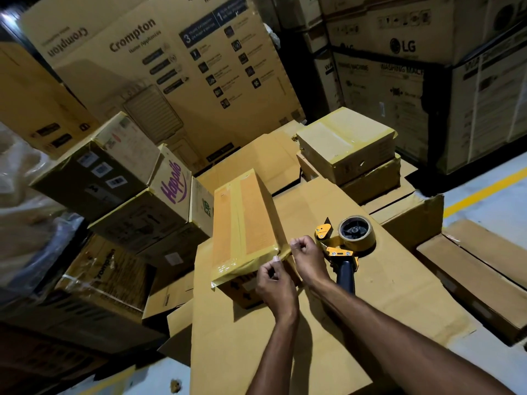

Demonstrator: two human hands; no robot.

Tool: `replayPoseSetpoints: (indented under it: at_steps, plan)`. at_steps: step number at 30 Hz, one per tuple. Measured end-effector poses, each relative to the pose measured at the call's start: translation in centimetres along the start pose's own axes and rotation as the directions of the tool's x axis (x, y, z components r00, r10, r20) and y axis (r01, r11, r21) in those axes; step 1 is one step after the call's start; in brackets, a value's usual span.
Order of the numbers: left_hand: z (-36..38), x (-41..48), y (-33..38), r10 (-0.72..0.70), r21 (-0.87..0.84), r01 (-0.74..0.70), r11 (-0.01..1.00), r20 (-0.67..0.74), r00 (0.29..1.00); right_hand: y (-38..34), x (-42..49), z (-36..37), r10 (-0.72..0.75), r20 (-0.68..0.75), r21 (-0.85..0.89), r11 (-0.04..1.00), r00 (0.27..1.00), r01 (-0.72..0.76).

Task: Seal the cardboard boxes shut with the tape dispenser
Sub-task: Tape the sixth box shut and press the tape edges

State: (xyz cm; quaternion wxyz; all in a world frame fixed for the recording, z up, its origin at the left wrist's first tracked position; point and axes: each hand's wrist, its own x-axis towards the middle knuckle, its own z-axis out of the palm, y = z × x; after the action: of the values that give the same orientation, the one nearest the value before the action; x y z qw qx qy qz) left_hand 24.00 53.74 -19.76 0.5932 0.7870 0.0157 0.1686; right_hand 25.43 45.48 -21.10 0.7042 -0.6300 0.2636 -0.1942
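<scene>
Stacked cartons [176,67] of printed brown cardboard are seen behind and beside a flat cardboard sheet [222,352] that serves as the work surface. A loose end of glossy tan tape [285,253] is pinched at the near right corner of the box [256,223] by both hands. The right hand [308,258] is closed on the strip with curled fingers, and the left hand [275,283] is curled just below, its thumb tip laid against the same strip.

The box is a long, shallow oblong lying near the middle of the sheet, its long side running toward the far edge. Its top is crossed lengthways by a band of tape between two darker orange panels. More tape, wrinkled and shiny, is wrapped over the near end.

Just right of the hands, the dispenser [340,252] is laid on its side on the sheet. It is made up of a yellow metal frame, a dark rounded handle pointing toward the near edge, and a round roll [356,232] of tan tape.

A stack [348,146] of two taped boxes is set by the far right corner. Smooth grey floor [490,215] with a yellow line [484,191] is seen at the right.
</scene>
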Motion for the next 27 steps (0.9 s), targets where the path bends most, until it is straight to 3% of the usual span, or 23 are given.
replayPoseSetpoints:
  at_steps: [15, 21, 27]
  plan:
    - [0.2, -0.9, 0.1, 0.120, 0.063, -0.120, 0.991, -0.004, 0.993, -0.3, -0.3, -1.7, 0.028, 0.028, 0.005, 1.000, 0.999, -0.029]
    - [0.8, -1.5, 0.7, 0.054, -0.008, -0.054, 0.999, 0.008, 0.999, -0.4, 0.0, -2.3, 0.063, 0.103, 0.088, 0.994, 0.993, -0.072]
    - [0.9, -1.2, 0.7, 0.079, 0.039, -0.079, 0.996, -0.002, 0.997, -0.6, -0.1, -2.6, 0.030, 0.085, -0.028, 0.999, 0.996, -0.028]
